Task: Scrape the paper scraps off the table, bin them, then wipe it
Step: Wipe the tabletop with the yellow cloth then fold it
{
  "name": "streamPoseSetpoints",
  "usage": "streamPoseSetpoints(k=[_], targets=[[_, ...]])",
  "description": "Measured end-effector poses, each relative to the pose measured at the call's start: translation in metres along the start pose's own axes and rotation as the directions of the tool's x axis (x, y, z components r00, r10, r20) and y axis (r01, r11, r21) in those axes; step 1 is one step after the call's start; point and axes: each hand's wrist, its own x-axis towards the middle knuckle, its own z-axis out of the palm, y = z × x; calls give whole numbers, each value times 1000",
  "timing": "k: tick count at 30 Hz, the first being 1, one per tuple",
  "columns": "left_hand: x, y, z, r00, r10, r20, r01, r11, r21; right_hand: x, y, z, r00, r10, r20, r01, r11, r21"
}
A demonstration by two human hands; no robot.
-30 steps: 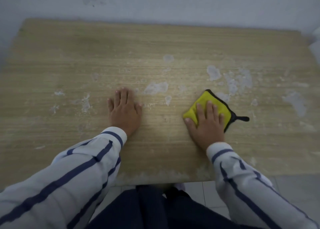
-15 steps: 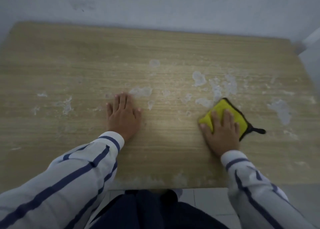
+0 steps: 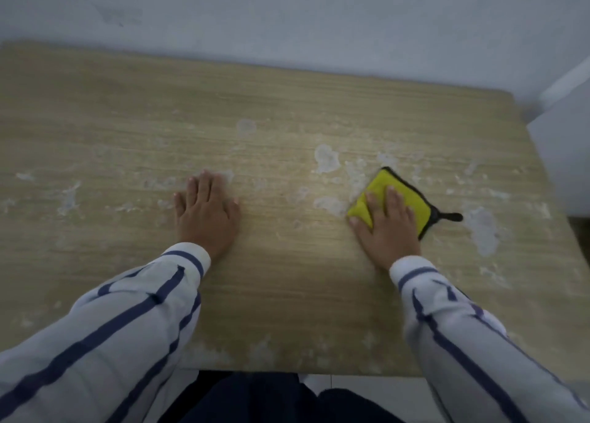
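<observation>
A wooden table [image 3: 287,295] fills the head view, with whitish paper residue patches [image 3: 326,159] stuck across its middle and right. A yellow cloth [image 3: 412,196] with a black edge and black loop lies flat on the right part. My right hand [image 3: 388,227] presses on the cloth with straight fingers. My left hand [image 3: 207,213] rests flat on the bare wood at the centre, fingers straight, holding nothing.
A pale wall [image 3: 287,23] runs along the table's far edge. A white object [image 3: 565,141] stands against the table's right side. More residue [image 3: 483,231] lies right of the cloth, and some [image 3: 68,197] at the left. Tiled floor shows below the near edge.
My right hand has slid the yellow cloth to the right across the residue patches. My left hand has stayed flat in the same spot.
</observation>
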Motion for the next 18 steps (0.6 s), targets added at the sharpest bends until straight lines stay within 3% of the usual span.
streamPoseSetpoints(k=[2,3,5,7,9,10,12,14,16,18], targets=[[2,4,1,1000,-20,-1,20,1000,2,22,-22,-1,998,61,-16,-61,998,11],[3,6,1,999,-32,3,32,999,2,27,-42,1,1000,-4,-18,5,1000,4],[6,11,0,999,-53,11,53,999,3,23,-83,11,966,-259,-19,259,966,18],[8,14,-1,997,-70,18,69,998,7,9,-102,14,852,-524,8,523,850,60],[14,16,-2,997,-80,24,79,997,14,7,-86,11,793,-609,-23,609,789,87],[17,16,-2,996,-82,24,82,997,17,12,-70,9,837,-546,-49,548,833,72],[25,18,-2,996,-82,22,82,997,15,29,-33,0,966,-248,-69,248,969,-12],[34,21,-3,996,-83,32,83,996,12,47,-18,-9,1000,15,-8,-15,999,-32],[43,25,-2,996,-87,38,87,996,8,64,-37,-13,996,86,16,-86,996,10],[52,30,-1,996,-88,25,88,996,3,77,-67,-12,998,65,24,-66,997,35]])
